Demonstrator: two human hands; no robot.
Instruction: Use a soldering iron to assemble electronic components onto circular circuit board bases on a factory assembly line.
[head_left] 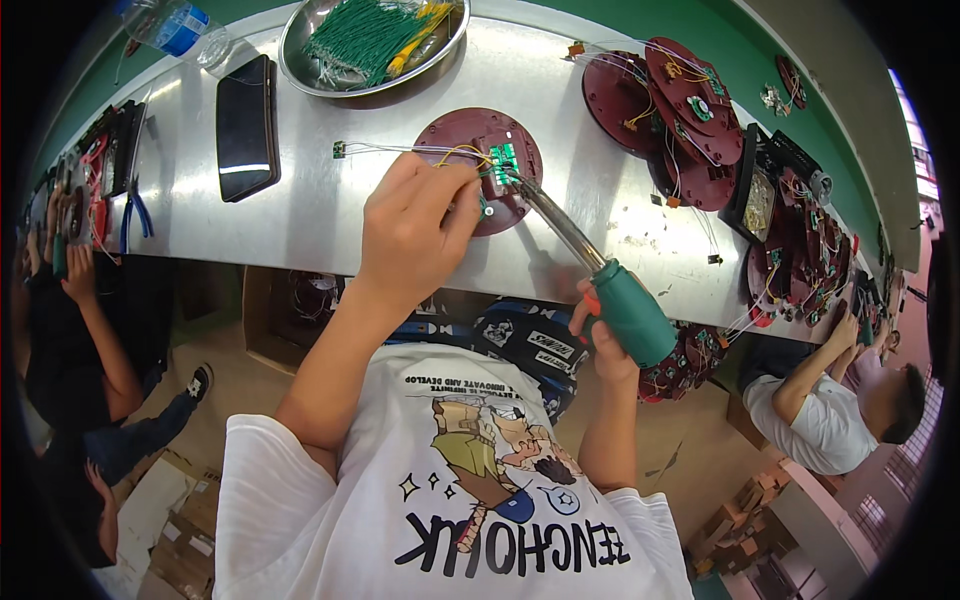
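A dark red round plate (455,133) lies on the metal bench, bearing a small green circuit board (504,152). My left hand (420,215) rests over its near left side, fingertips pinched on a thin wire beside the board; the fingers partly hide it. Yellow and white wires run from there, the white ones ending in a small connector (339,150) to the left. My right hand (608,350) grips a soldering iron (636,312) with a green handle, its thumb or finger near a red part. The iron's tip touches or nearly touches the board.
Behind stands a metal bowl (290,62) of green and yellow wires. A black phone (246,130), blue-handled pliers (135,215) and a plastic bottle (178,30) lie left. Stacked red plates (615,100) sit right. People work at both sides; one wears a white shirt (815,415).
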